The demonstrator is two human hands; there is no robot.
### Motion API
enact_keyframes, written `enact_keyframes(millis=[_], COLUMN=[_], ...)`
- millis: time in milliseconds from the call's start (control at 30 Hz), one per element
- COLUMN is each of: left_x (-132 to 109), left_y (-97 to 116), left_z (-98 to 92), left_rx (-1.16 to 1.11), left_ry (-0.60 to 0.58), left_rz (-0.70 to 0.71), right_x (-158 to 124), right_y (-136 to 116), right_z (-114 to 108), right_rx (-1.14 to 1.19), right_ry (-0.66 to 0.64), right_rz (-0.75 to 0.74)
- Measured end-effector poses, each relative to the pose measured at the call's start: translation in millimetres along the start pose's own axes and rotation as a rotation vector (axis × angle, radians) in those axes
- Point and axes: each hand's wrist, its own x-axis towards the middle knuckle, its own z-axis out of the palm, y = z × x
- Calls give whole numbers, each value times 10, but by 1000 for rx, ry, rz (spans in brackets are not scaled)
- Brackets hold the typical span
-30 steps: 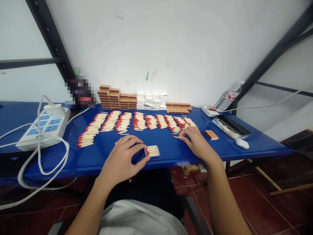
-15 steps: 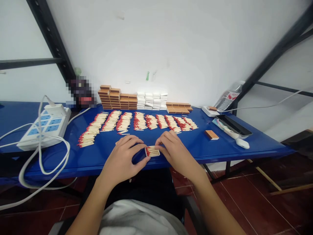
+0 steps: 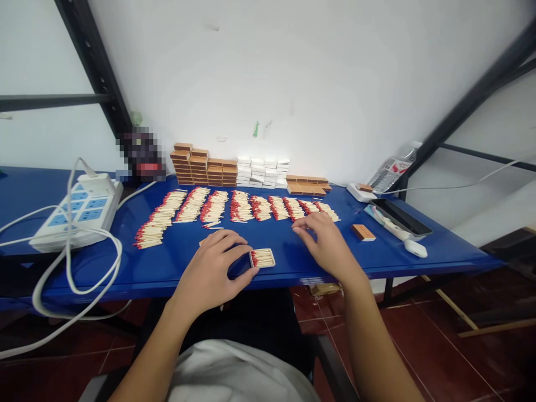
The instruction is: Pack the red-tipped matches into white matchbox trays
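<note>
A white matchbox tray (image 3: 264, 264) with red-headed matches (image 3: 263, 257) in it lies on the blue table near its front edge. My left hand (image 3: 215, 265) curves round the tray's left end, gripping it between thumb and forefinger. My right hand (image 3: 324, 240) is off to the right, apart from the tray, at the front of the rightmost loose matches (image 3: 312, 207). Its thumb and fingertips are drawn together, and whether a match is between them is hidden. A small piece mostly covered by my left hand shows behind its knuckles.
Several heaps of matches (image 3: 190, 205) stretch in a row across the table (image 3: 276, 237). Behind them stand stacked brown matchboxes (image 3: 192, 167) and white trays (image 3: 262, 173). One matchbox (image 3: 363, 233) lies at right, near a black tray (image 3: 402, 218). A power strip (image 3: 77, 215) with cables sits left.
My right hand has left the tray and moved right and a little away from me, to the loose matches. My left hand stays at the tray, which still holds its matches.
</note>
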Motion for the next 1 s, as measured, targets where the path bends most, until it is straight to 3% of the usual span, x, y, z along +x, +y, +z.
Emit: enact_keyframes(millis=[100, 200, 567, 1000], left_x=[2, 0, 7, -2], left_y=[0, 1, 13, 3], left_z=[1, -1, -11, -5], left_rx=[5, 4, -4, 4], left_ry=[-6, 0, -3, -7], left_rz=[0, 3, -5, -6], right_x=[-1, -29, -38, -207], right_y=[330, 488, 522, 605], right_z=[-45, -49, -13, -167], right_rx=[-38, -40, -63, -91], right_ry=[3, -30, -55, -86], right_rz=[41, 77, 123, 150])
